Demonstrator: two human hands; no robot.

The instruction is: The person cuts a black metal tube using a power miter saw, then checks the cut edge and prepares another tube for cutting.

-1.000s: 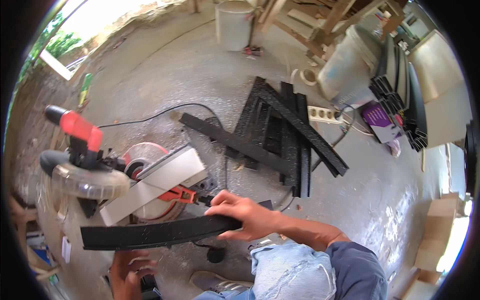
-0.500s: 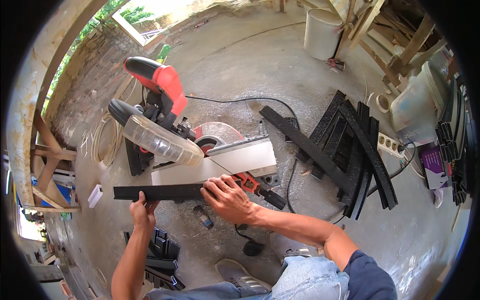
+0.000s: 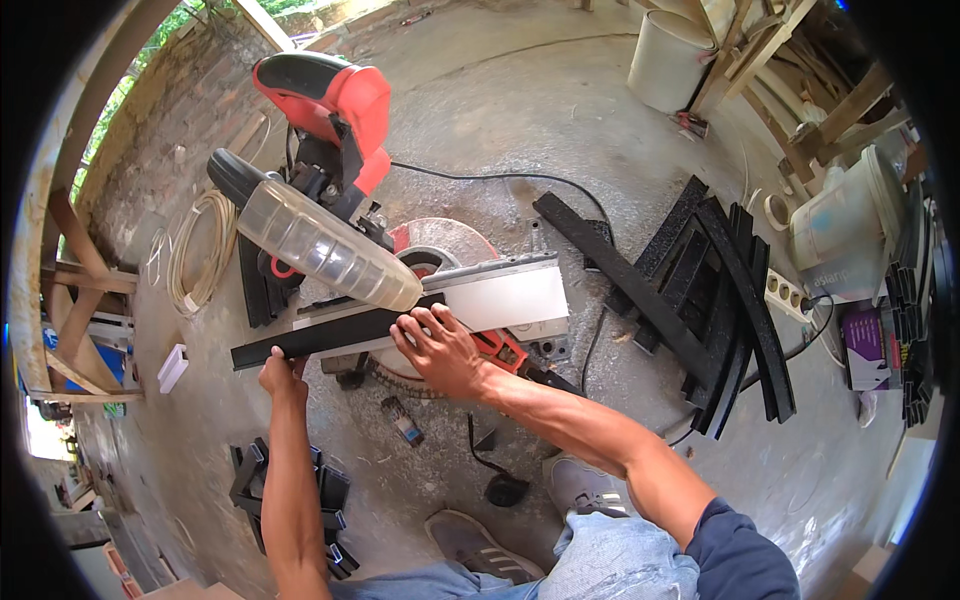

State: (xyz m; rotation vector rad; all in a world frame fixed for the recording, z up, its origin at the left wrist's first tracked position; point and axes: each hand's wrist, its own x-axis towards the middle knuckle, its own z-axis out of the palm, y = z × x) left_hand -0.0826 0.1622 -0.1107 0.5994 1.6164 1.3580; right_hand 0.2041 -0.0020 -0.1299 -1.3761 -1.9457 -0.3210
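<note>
Bare hands hold a black strip [image 3: 335,334] at the foot of a red-and-black saw [image 3: 362,105], the piece slanting over the left half of a white board [image 3: 510,296] and jutting past the board's left end. Long, thin and straight, it looks light and stiff, its smooth face perhaps slippery; both ends seem sensible holds. The left hand [image 3: 282,374] pinches the outer end, thumb on top, forearm rising from below. The right hand [image 3: 440,350] curls over the other end, thumb hidden, forearm slanting in from lower right.
</note>
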